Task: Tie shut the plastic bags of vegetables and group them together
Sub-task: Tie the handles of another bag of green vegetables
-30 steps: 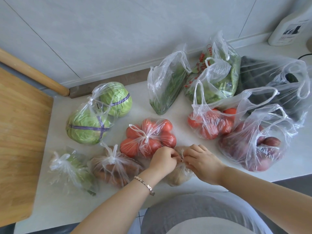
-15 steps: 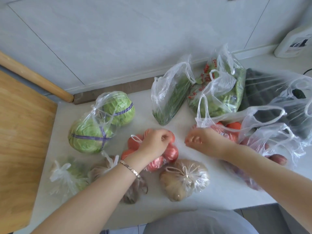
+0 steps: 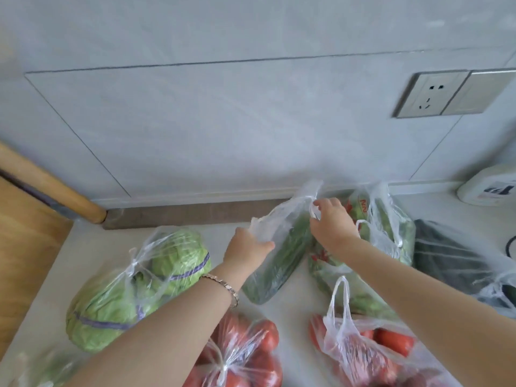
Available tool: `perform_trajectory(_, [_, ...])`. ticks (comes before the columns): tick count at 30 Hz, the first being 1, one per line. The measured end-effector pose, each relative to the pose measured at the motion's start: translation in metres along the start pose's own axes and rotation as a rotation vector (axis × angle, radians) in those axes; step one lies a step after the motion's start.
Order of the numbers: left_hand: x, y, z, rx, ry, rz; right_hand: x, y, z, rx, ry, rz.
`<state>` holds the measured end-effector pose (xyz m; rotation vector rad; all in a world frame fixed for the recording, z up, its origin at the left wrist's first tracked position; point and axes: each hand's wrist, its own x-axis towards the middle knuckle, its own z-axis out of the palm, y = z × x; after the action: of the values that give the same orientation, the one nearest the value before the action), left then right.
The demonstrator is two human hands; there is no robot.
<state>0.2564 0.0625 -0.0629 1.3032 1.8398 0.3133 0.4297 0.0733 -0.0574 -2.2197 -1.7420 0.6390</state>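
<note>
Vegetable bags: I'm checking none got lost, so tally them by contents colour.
Green: 3, the cabbage bag, green-stalk bag, red-printed bag
Red: 2, the knotted tomato bag, loose-handled tomato bag
Dark: 1, the dark bag
Total: 6; a blurred bag at the lower-left edge is uncounted.

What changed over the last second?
Both hands let go of the tied potato bag, now out of view, and reached away from the body toward the wall. The left hand and the right hand now each grip a handle of the open bag of long greens. The cabbage bag and the tied tomato bag stayed put.
</note>
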Motion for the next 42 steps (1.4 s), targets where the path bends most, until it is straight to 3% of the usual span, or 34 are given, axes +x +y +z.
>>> perform_trajectory(3, [0.006, -0.005, -0.002, -0.252, -0.019, 0.051, 0.033, 0.004, 0.006, 0.010, -0.073, 0.144])
perform_trajectory(7, [0.001, -0.008, -0.014, -0.294, 0.005, 0.190, 0.058, 0.013, 0.021, -0.073, -0.228, 0.147])
perform_trajectory(11, [-0.006, -0.019, -0.032, -0.355, 0.110, 0.224, 0.043, 0.002, 0.017, 0.227, -0.066, 0.058])
perform_trajectory(16, [-0.027, -0.032, -0.062, -0.766, 0.092, 0.134, -0.011, -0.009, -0.032, 0.522, 0.073, -0.184])
perform_trajectory(20, [-0.056, -0.031, -0.085, -0.829, -0.045, 0.247, -0.054, -0.018, -0.065, 0.853, -0.199, -0.272])
perform_trajectory(25, [-0.106, -0.018, -0.106, -1.360, -0.258, 0.292, -0.107, -0.037, -0.085, 1.457, -0.458, -0.393])
perform_trajectory(27, [-0.123, -0.022, -0.102, -1.389, -0.251, 0.262, -0.125, -0.038, -0.086, 1.627, -0.613, -0.418])
perform_trajectory(29, [-0.135, -0.030, -0.090, -1.234, -0.247, 0.195, -0.138, -0.036, -0.077, 1.630, -0.703, -0.347])
perform_trajectory(32, [-0.151, -0.046, -0.061, -0.982, -0.216, 0.055, -0.155, -0.030, -0.042, 1.370, -0.633, -0.007])
perform_trajectory(34, [-0.160, -0.057, -0.042, -1.018, -0.216, -0.004, -0.168, -0.022, -0.014, 1.301, -0.558, 0.233])
perform_trajectory(36, [-0.167, -0.064, -0.026, -1.064, -0.220, 0.003, -0.179, -0.017, 0.009, 1.377, -0.509, 0.381])
perform_trajectory(39, [-0.174, -0.065, -0.008, -1.135, -0.275, 0.015, -0.196, -0.018, 0.021, 1.466, -0.512, 0.446])
perform_trajectory(42, [-0.180, -0.064, 0.003, -1.096, -0.333, 0.011, -0.209, -0.023, 0.022, 1.325, -0.486, 0.371])
